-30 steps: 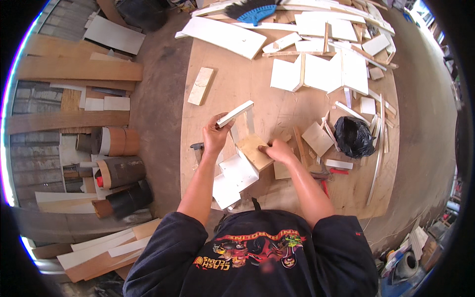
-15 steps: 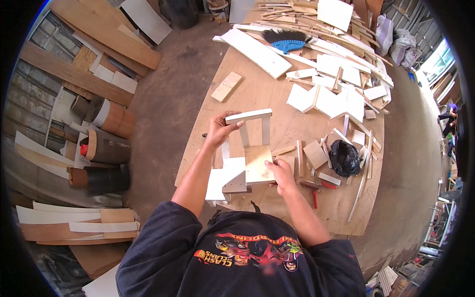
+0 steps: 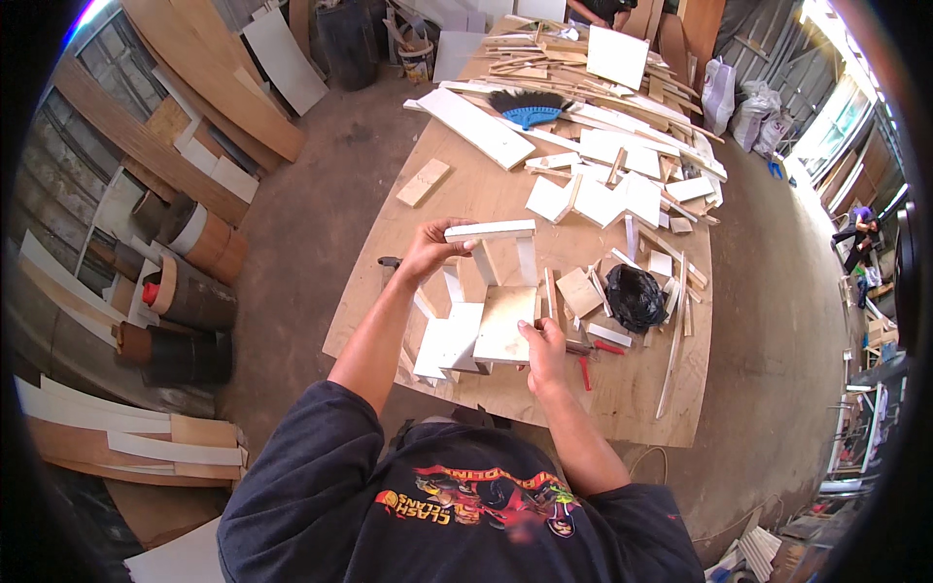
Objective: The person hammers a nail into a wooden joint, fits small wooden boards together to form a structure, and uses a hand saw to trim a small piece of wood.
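Between my hands is a small chair-like wooden frame [image 3: 506, 313], with a square seat panel, two uprights and a white top rail. My left hand [image 3: 429, 251] is closed on the left end of the rail, thumb along its near side. My right hand [image 3: 544, 352] grips the seat panel's right edge, thumb on top and the other fingers mostly hidden underneath. Just left of the seat, a white wooden assembly [image 3: 434, 350] with a similar shape sits low over the table's near edge, partly covered by the held frame.
The plywood table [image 3: 466, 204] carries a pile of offcuts [image 3: 573, 73], a blue brush head [image 3: 530, 115], a black plastic bag [image 3: 636, 297], a loose block [image 3: 424, 184] and a red-handled tool [image 3: 585, 373]. Rolls of sheet material [image 3: 190, 296] stand left. Another person [image 3: 855, 238] is far right.
The view has shifted, so the table appears further left and lower. The held frame has tilted slightly, showing more of its left upright. Both hands keep their grip.
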The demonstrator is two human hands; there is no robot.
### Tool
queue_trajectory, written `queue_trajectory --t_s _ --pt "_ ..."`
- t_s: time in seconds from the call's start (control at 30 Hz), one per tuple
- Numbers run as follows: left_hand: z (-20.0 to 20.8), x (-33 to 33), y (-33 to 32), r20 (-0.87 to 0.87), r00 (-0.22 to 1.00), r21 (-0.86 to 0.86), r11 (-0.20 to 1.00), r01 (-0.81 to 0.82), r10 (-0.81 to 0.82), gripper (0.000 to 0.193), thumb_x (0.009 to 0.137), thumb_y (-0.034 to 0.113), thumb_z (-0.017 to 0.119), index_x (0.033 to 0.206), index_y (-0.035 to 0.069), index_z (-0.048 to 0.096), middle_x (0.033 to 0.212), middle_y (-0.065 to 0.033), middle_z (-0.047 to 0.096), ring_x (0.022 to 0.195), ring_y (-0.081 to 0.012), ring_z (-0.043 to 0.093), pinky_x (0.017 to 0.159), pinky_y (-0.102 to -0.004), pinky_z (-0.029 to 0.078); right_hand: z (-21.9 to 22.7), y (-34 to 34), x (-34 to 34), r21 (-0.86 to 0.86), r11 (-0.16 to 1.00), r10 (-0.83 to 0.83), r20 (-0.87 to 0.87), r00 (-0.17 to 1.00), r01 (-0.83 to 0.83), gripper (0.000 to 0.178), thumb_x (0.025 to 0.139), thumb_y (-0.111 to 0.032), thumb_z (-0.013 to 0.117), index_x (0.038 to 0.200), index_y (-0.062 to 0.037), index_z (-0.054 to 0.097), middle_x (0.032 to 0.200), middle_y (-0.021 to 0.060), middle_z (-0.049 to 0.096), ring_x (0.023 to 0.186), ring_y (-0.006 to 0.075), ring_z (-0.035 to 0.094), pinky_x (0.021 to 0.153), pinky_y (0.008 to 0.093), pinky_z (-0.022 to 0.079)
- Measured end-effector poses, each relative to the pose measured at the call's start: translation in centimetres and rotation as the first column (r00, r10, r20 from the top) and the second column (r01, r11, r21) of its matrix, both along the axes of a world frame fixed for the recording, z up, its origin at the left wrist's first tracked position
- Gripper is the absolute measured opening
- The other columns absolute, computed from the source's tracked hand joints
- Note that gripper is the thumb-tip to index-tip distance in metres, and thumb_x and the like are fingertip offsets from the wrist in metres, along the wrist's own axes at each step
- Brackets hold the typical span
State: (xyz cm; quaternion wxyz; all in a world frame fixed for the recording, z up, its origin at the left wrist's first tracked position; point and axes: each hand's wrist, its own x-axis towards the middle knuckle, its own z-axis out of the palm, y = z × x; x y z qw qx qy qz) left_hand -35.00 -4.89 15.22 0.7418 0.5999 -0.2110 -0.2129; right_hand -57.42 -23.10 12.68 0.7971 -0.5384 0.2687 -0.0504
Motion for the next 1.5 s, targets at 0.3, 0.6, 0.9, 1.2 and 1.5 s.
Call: queue_trajectory --t_s 0.3,0.6,0.9,1.2,1.5 --pt "2.2 -3.6 -0.9 0.053 0.997 0.017 0.998 0.054 -0.055 0.038 0.086 0.014 0.082 0.12 0.003 0.071 0.102 -0.0037 0.074 0.09 -0.0115 0.069 0.081 -0.0285 0.057 -1.5 0.4 -3.2 0.034 0.996 -0.087 0.122 0.989 0.084 0.015 0.092 -0.013 0.069 0.097 -0.0021 0.06 0.08 0.0062 0.065 0.058 0.012 0.062 0.038 0.0273 0.044" --pt "1.1 -3.0 1.3 0.055 0.997 0.011 0.998 0.059 -0.059 0.037 0.087 0.013 0.082 0.12 0.002 0.07 0.103 -0.0039 0.074 0.092 -0.0114 0.068 0.084 -0.0291 0.057 -2.5 2.4 -2.5 -0.024 0.993 -0.111 0.171 0.979 0.117 0.009 0.093 -0.01 0.068 0.095 -0.0043 0.061 0.086 0.0014 0.064 0.078 0.0083 0.062 0.067 0.0252 0.052" --pt "0.4 -2.0 3.0 0.044 0.996 -0.072 0.994 0.084 -0.081 0.047 0.088 0.013 0.079 0.131 0.0 0.065 0.105 -0.0046 0.073 0.092 -0.0112 0.069 0.084 -0.0288 0.057 -1.4 4.1 -1.6 -0.065 0.989 -0.123 0.157 0.98 0.135 0.016 0.092 -0.018 0.069 0.095 -0.0053 0.059 0.077 0.0054 0.066 0.056 0.0123 0.061 0.037 0.0276 0.042" --pt "0.4 -1.1 3.7 0.072 0.991 -0.087 0.99 0.115 -0.109 0.047 0.088 0.007 0.077 0.132 -0.001 0.064 0.111 -0.0079 0.074 0.097 -0.0137 0.069 0.088 -0.0298 0.057 -1.2 5.0 -1.4 -0.082 0.983 -0.145 0.185 0.972 0.162 0.017 0.091 -0.017 0.07 0.097 -0.0049 0.06 0.08 0.0055 0.067 0.06 0.0125 0.064 0.039 0.0275 0.042" --pt "-0.8 -1.1 3.3 0.055 0.998 -0.243 0.969 0.048 -0.035 0.041 0.088 -0.004 0.067 0.129 -0.003 0.065 0.115 -0.0097 0.072 0.107 -0.0174 0.067 0.098 -0.0313 0.05 -0.8 5.2 -1.6 -0.073 0.988 -0.122 0.139 0.983 0.133 0.017 0.091 -0.018 0.071 0.094 -0.0063 0.058 0.08 0.0049 0.066 0.059 0.0124 0.063 0.038 0.0276 0.041"
